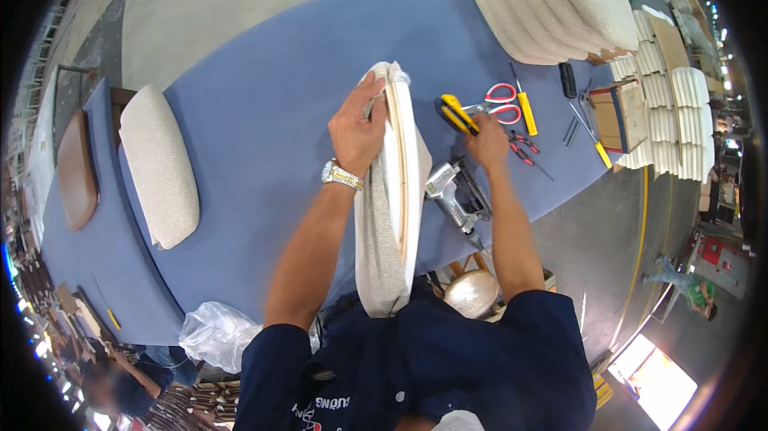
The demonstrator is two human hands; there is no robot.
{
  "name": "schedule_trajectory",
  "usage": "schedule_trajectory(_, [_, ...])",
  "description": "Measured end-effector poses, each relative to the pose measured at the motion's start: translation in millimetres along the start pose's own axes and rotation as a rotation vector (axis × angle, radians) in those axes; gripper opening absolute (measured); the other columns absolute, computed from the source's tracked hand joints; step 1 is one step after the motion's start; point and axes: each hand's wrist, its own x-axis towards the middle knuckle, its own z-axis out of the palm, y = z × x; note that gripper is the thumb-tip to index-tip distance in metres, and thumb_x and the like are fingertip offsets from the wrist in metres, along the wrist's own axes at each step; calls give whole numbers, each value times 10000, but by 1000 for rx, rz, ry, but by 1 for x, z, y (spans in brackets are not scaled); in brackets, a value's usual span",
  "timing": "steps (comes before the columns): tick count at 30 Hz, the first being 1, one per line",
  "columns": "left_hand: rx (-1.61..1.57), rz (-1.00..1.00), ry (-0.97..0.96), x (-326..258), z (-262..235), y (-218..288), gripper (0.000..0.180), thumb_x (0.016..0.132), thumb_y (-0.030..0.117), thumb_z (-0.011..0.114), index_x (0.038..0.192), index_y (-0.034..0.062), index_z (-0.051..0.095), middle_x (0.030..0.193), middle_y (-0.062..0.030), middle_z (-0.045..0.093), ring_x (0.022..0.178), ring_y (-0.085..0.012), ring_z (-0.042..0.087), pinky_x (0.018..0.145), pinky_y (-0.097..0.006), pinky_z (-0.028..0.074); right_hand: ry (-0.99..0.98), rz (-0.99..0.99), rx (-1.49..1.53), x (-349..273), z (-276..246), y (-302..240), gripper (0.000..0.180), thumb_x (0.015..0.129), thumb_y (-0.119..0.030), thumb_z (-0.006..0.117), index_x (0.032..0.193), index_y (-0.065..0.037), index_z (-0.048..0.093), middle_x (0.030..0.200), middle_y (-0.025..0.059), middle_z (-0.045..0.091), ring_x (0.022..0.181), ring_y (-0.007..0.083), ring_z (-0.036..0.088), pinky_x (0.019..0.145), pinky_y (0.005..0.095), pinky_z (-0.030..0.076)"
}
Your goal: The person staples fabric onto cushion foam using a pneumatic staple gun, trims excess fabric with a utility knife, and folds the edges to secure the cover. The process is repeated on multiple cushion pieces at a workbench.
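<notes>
On the blue table [264, 95], a brown pad [78, 171] and a pale cushion [162, 167] lie at left, well apart from the left hand [358, 128], which grips the far end of a fabric-covered panel [404, 167] standing on edge at the middle, its near end against the person's shirt [432, 351]. Right of it lie a nail gun [456, 197] and a yellow tool [458, 113], the right hand [488, 143] touching the latter's near end, though whether its fingers have closed around it I cannot tell; scissors [487, 105], pliers [523, 148] and a screwdriver [527, 113] lie just beyond.
</notes>
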Motion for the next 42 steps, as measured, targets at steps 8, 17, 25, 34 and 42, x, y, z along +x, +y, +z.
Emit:
schedule_trajectory(8, [44,-268,-128,5,-7,11,150,960,105,685,1089,37,722,1231,-158,746,990,-191,764,756,-294,569,169,98,1519,7,-116,-143,243,1012,-243,691,1154,-56,632,741,20,562,483,76,494,425,245,375])
schedule_trajectory(17, [-38,-66,-32,2,1,-7,173,933,63,676,1096,23,718,1208,-183,747,1043,-269,755,808,-333,588,301,-238,1207,15,-68,-183,263,966,-90,726,1217,-14,711,1049,73,707,673,58,592,596,203,490])
schedule_trajectory(25, [-46,-122,-73,4,-3,-1,151,964,29,676,1101,-20,718,1182,-200,757,1190,-252,703,964,-330,548,348,-179,1227,3,-61,-184,256,928,-3,724,1184,14,720,1117,134,735,987,158,695,887,289,557])
schedule_trajectory(34, [38,-87,-102,7,-5,4,171,948,34,684,1110,-10,715,1208,-194,751,1128,-239,728,951,-336,556,408,-217,1156,8,-56,-184,258,914,18,735,1171,23,720,1133,152,751,1001,166,717,903,280,562])
schedule_trajectory(42, [-11,-57,-69,5,-3,-4,179,945,45,694,1119,8,713,1246,-194,733,1044,-245,760,875,-326,588,429,-216,1238,8,-51,-187,243,910,6,737,1152,19,718,1103,147,757,958,159,723,850,273,573])
